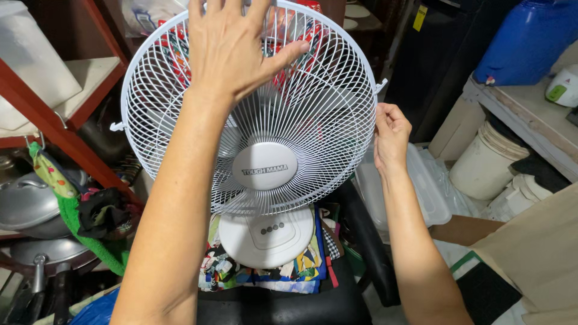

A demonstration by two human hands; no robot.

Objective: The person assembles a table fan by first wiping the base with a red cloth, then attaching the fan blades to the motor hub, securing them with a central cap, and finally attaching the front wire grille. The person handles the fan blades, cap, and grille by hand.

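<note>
Left hand (226,45) flat on fan grille (313,126); right hand (390,132) pinching rim.

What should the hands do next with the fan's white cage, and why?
Probably work the side clip loose. The right hand already pinches the rim of the white grille just below that clip, while the left hand lies flat on the grille's top, steadying it. The grille looks fully seated on the fan.

Single head-mounted view. It looks forward and downward along both forearms, at close range, onto the white round wire-grille table fan (259,114), which fills the frame's centre and upper edge.
</note>
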